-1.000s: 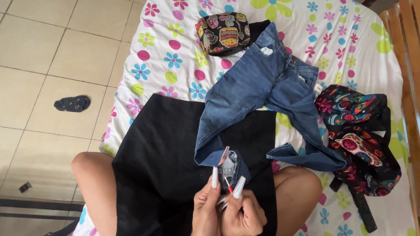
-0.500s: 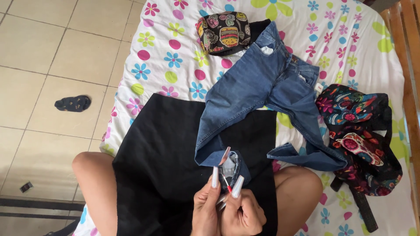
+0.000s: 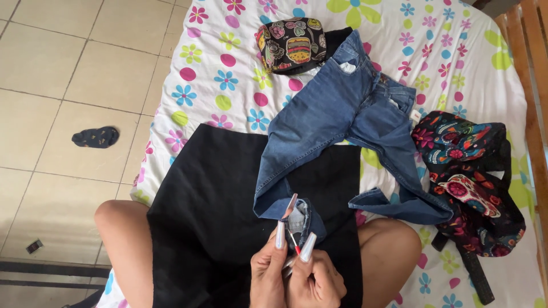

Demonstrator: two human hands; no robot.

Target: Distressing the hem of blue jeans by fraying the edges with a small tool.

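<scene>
Denim jeans (image 3: 342, 122) — backpack (image 3: 474, 171) beside; sock (image 3: 95, 137) apart

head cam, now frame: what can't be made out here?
- Thin red tool, head view: too small to identify; fingers cover its lower end.
- Left hand and right hand: cut off by the bottom edge; the grip is hidden behind the fingers.
- Jeans hem: the spot being worked is blocked by the nails.
- Black cloth on the lap: covers whatever lies beneath.
- Dark item on the floor: too small to tell.

Left hand (image 3: 268, 276) and right hand (image 3: 317, 279) pressed together, fingers pinched, bare knees apart.
</scene>
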